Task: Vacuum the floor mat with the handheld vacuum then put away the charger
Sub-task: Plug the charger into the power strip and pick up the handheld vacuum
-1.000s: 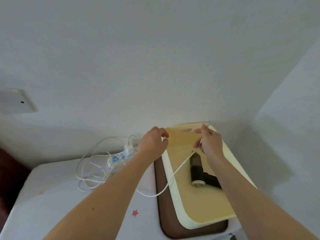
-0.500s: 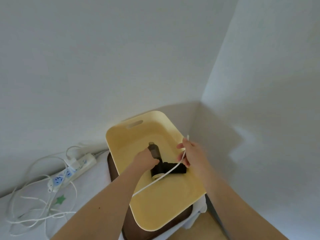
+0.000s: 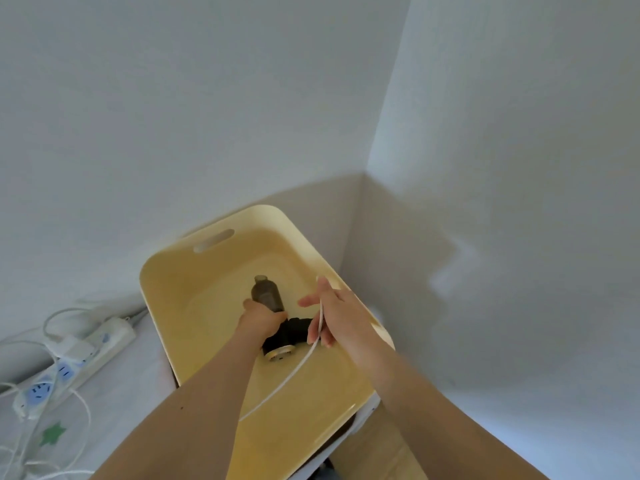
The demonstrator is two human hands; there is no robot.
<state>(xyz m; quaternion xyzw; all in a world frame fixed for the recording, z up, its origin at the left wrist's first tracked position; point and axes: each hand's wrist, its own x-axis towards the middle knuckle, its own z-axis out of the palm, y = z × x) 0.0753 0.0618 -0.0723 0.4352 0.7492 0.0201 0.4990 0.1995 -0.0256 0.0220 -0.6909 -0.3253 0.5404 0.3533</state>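
While the left hand [image 3: 261, 318] clasps the vacuum [image 3: 266, 294] lying in the yellow bin [image 3: 152, 271], likely to lift it out, the right hand [image 3: 332, 313] holds the white cable [image 3: 284, 379] in its curled lower fingers, probably to hold it clear.

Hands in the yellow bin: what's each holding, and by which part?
The left hand grips the handheld vacuum at its middle; the right hand holds the white cable near its end.
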